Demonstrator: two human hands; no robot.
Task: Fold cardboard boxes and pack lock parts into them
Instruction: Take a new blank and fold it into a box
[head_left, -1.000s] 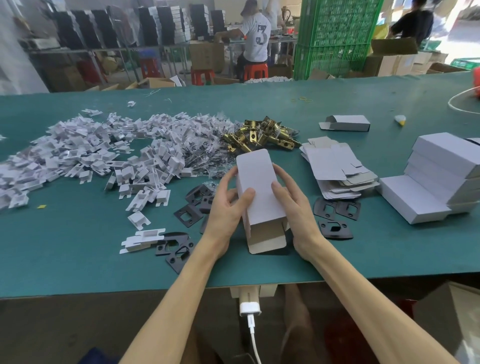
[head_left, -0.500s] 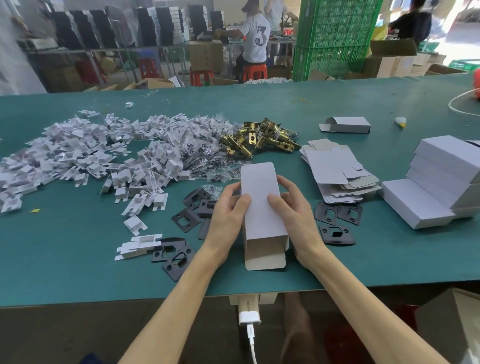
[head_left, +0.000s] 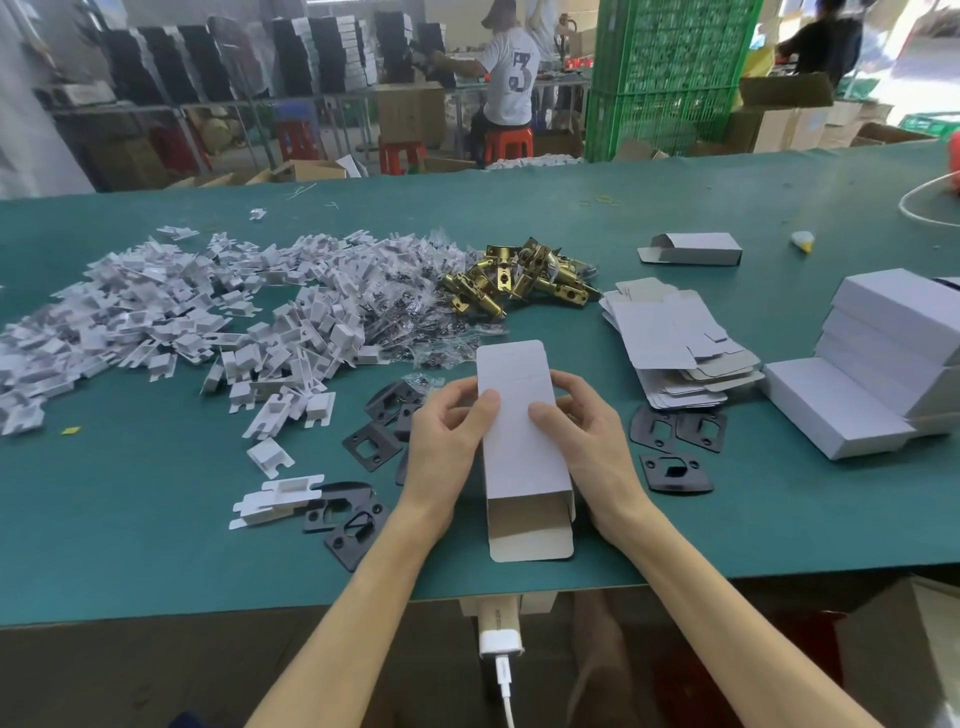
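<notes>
A long white cardboard box (head_left: 522, 452) lies on the green table (head_left: 156, 545) in front of me, its near end open with the flap out and its far flap standing up. My left hand (head_left: 447, 441) grips its left side, thumb on top. My right hand (head_left: 587, 441) grips its right side the same way. Brass lock latches (head_left: 519, 283) lie in a heap beyond the box. Black strike plates (head_left: 675, 449) lie right of my hands, and more black plates (head_left: 353, 514) lie to the left.
A big spread of white plastic inserts (head_left: 182, 322) and small screw bags (head_left: 415, 317) covers the left half. Flat box blanks (head_left: 675, 348) are stacked at right, closed white boxes (head_left: 883, 358) farther right, one folded box (head_left: 696, 248) behind. People work beyond the table.
The box has been lowered and drawn slightly toward me onto the table. Both hands kept their grip, with the thumbs sliding nearer the far flap.
</notes>
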